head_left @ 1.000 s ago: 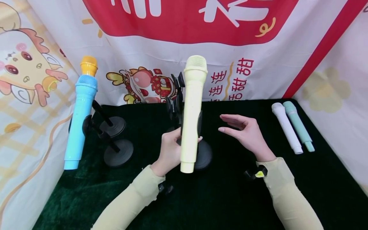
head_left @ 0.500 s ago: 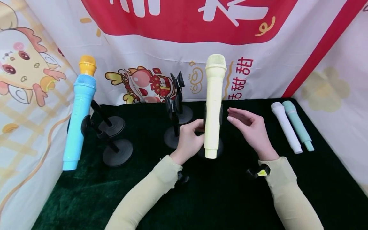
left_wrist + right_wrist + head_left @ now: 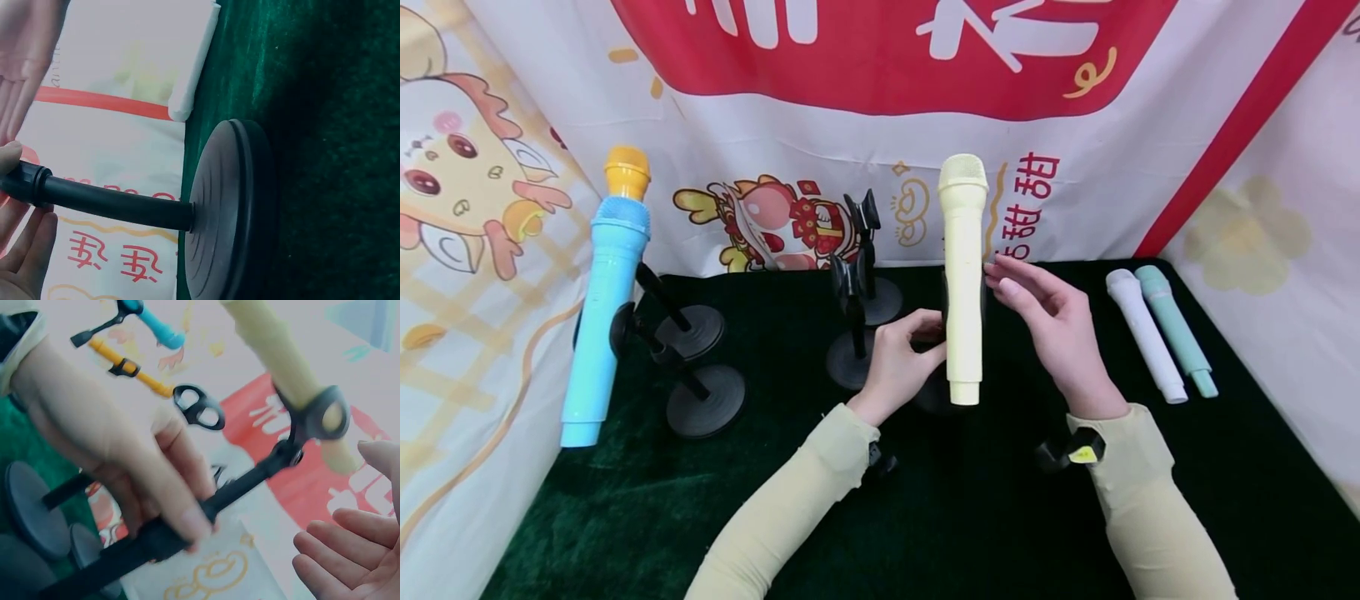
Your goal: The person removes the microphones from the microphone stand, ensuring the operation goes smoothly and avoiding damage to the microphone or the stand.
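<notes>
A pale yellow microphone [image 3: 964, 292] sits tilted in the clip of a black desk microphone stand [image 3: 244, 487]. My left hand [image 3: 898, 362] grips this stand by its pole, thumb and fingers wrapped round the collar, as the right wrist view shows. The round base [image 3: 215, 212] of the stand is at the green cloth in the left wrist view. Beside the microphone, on its right, is my right hand [image 3: 1052, 333], fingers extended and palm turned towards it, holding nothing. Its fingertips are close to the microphone's side in the head view.
On the left, a blue microphone [image 3: 606, 321] and an orange microphone [image 3: 627, 172] rest in black stands. Two more black stands with bare clips [image 3: 850, 279] stand behind my left hand. A white microphone [image 3: 1146, 337] and a mint green microphone [image 3: 1176, 333] lie at the right.
My left hand has carried the stand and yellow microphone to the right, uncovering the two bare stands behind. My right hand has shifted slightly and is now closer to the microphone.
</notes>
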Tool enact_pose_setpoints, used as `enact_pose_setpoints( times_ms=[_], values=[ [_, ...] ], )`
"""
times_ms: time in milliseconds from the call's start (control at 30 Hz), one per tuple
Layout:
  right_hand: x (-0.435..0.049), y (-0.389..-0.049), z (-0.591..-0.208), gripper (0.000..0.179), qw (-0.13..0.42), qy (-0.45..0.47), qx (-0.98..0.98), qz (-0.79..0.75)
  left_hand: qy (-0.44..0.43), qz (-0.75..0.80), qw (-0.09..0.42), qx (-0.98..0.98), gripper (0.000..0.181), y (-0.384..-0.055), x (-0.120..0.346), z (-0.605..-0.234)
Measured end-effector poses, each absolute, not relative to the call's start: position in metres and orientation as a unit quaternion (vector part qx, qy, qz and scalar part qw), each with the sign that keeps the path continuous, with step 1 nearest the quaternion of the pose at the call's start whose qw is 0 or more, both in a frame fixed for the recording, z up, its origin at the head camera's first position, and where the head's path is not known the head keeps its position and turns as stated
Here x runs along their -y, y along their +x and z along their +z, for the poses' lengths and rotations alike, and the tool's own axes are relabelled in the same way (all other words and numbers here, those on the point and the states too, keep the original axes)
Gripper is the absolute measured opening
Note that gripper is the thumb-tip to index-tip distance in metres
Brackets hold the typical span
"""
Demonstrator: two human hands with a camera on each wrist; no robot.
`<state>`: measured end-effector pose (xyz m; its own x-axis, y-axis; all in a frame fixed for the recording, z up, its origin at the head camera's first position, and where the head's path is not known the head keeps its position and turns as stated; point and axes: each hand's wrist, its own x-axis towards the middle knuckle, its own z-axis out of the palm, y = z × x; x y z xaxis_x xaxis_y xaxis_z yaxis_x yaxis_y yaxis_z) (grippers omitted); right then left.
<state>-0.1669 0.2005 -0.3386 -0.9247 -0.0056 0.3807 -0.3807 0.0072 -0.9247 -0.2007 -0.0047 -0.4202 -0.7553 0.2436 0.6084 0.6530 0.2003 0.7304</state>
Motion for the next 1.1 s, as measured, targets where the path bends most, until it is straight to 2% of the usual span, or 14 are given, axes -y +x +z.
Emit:
enact_pose_setpoints(
  times_ms=[133, 467, 700, 1100],
  values=[
    [-0.196, -0.163, -0.326, 0.039, 0.123, 0.141, 0.689, 0.7, -0.298, -0.55, 0.175, 0.76, 0.027, -0.202, 0.006, -0.418],
    [-0.185, -0.162, -0.307, 0.048, 0.06, 0.127, 0.705, 0.695, -0.283, -0.593, 0.092, 0.748, 0.02, -0.208, 0.01, -0.412],
    [-0.175, -0.165, -0.304, 0.053, 0.021, 0.126, 0.66, 0.74, -0.283, -0.592, 0.077, 0.75, 0.02, -0.209, 0.012, -0.411],
    [-0.17, -0.175, -0.298, 0.066, 0.029, 0.13, 0.642, 0.755, -0.281, -0.59, 0.078, 0.753, 0.019, -0.21, 0.012, -0.412]
  ],
)
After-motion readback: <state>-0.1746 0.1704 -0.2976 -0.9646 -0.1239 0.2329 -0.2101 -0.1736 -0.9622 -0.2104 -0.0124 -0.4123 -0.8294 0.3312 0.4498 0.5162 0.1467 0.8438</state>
